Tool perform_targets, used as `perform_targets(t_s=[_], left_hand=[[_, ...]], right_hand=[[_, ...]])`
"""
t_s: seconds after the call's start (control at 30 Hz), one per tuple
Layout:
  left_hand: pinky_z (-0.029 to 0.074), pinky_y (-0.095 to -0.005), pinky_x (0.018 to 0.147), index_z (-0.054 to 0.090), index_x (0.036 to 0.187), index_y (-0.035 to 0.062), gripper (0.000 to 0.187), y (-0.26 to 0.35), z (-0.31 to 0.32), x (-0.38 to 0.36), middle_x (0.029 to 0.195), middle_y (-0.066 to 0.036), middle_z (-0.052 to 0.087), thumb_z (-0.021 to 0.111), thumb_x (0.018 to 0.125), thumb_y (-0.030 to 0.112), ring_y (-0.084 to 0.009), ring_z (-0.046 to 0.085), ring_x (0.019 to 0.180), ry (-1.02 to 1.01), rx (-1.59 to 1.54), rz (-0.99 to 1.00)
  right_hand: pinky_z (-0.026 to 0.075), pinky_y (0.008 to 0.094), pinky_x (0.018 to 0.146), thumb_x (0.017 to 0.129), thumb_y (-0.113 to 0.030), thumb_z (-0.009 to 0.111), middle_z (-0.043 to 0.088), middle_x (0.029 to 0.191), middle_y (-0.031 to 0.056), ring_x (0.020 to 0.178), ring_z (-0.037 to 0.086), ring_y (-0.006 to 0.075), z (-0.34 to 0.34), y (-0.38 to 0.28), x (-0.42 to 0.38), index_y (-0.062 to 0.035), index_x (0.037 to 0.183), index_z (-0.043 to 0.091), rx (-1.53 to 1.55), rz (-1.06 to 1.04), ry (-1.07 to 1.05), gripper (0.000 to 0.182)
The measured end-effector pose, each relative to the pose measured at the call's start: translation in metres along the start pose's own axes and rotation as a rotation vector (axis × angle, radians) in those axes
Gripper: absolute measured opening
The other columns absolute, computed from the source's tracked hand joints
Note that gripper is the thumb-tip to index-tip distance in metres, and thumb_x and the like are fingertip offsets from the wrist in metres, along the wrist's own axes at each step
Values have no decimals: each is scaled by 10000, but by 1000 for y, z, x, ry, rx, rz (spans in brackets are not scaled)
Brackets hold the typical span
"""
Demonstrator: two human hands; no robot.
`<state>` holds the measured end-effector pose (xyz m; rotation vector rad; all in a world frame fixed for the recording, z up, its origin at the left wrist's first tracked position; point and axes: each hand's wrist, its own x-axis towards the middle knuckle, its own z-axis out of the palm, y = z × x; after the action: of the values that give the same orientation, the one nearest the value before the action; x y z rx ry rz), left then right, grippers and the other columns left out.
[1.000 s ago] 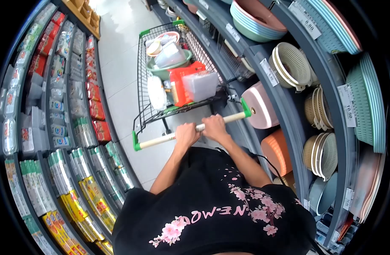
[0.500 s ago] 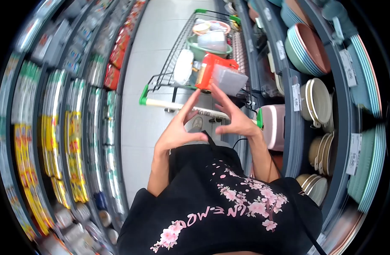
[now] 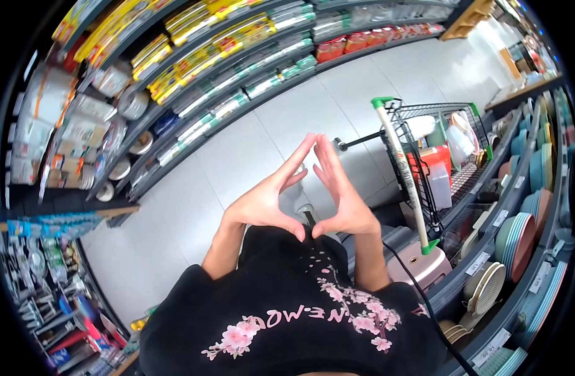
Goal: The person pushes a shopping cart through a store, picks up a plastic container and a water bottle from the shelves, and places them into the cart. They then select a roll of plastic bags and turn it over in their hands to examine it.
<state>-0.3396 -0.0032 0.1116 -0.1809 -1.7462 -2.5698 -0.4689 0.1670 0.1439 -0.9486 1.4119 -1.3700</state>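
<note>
While straight, left fingers (image 3: 295,160) near right fingers (image 3: 329,160)

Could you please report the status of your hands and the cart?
Left hand, right hand empty, fingers nearly meeting. Loaded cart untouched, off to the right. Shelving close beside cart.

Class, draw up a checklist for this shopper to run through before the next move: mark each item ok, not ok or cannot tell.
1. Left hand free: ok, holding nothing.
2. Right hand free: ok, holding nothing.
3. Cart handle gripped: not ok, neither hand touches it.
4. Red package inside the cart: ok.
5. Green handle end clear of the pink plastic item: cannot tell; they overlap in this view.
</note>
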Motion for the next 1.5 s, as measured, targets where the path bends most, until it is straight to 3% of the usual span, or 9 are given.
perform_targets(t_s=[0.07, 0.23, 0.53, 0.83, 1.07, 1.27, 1.43, 1.5], left_hand=[[197, -519, 1246, -49, 1622, 80, 1583, -8, 33, -6, 1700, -118, -93, 1027, 485, 317, -260, -24, 1571, 62, 45, 64], [195, -533, 1244, -38, 1623, 79, 1573, -7, 39, -56, 1699, -126, -94, 1025, 488, 318, -269, -33, 1571, 288, 114, 128], [196, -530, 1239, -29, 1626, 83, 1557, -3, 31, -168, 1699, -145, -82, 1018, 501, 338, -294, -11, 1570, 626, 152, 264], [176, -497, 1240, 11, 1632, 84, 1533, 22, -56, -308, 1697, -174, -73, 1014, 502, 338, -314, -16, 1571, 738, 226, 358], [165, -459, 1243, 54, 1636, 94, 1487, 50, -84, -405, 1697, -189, -54, 1005, 522, 351, -326, 0, 1571, 856, 334, 298], [228, -525, 1217, 33, 1630, 66, 1465, 51, -101, -457, 1701, -170, -39, 997, 560, 337, -317, 15, 1571, 1084, 330, 248], [190, -523, 1236, -28, 1619, 42, 1547, 52, -127, -488, 1699, -151, -78, 1021, 512, 302, -282, -9, 1572, 1223, 214, 292], [190, -535, 1235, -23, 1620, 44, 1548, 57, -143, -504, 1698, -157, -68, 1022, 506, 298, -295, -11, 1571, 1252, 276, 256]], right_hand=[[153, 529, 1241, 537, -439, 994, -33, 1699, 161, 1570, 2, 318, 1, -6, -20, -62, 1624, -34, -14, -5, -56, 1542], [167, 536, 1235, 536, -409, 998, -32, 1702, 153, 1572, -4, 321, 16, -11, 2, -83, 1631, -13, -63, 0, -303, 1526], [182, 534, 1230, 549, -406, 996, -65, 1702, 146, 1571, -22, 327, 124, 10, 57, -105, 1634, -22, -72, -44, -654, 1518], [176, 531, 1236, 549, -324, 1010, -72, 1698, 155, 1572, -15, 310, 276, 25, 143, -89, 1631, -25, -80, -43, -805, 1516], [162, 543, 1237, 524, -340, 1016, -78, 1697, 158, 1571, -11, 321, 380, 47, 188, -69, 1622, -61, 10, -82, -952, 1563], [159, 542, 1236, 499, -330, 1024, -66, 1698, 157, 1571, 9, 327, 453, 65, 217, -56, 1622, -42, 153, -3, -1078, 1573], [158, 539, 1236, 500, -329, 1021, -71, 1700, 149, 1571, -15, 331, 498, 83, 275, -63, 1627, -19, 173, 37, -1145, 1556], [165, 543, 1234, 495, -350, 1019, -77, 1700, 148, 1570, -4, 339, 522, 90, 294, -66, 1627, -21, 153, 51, -1283, 1563]])
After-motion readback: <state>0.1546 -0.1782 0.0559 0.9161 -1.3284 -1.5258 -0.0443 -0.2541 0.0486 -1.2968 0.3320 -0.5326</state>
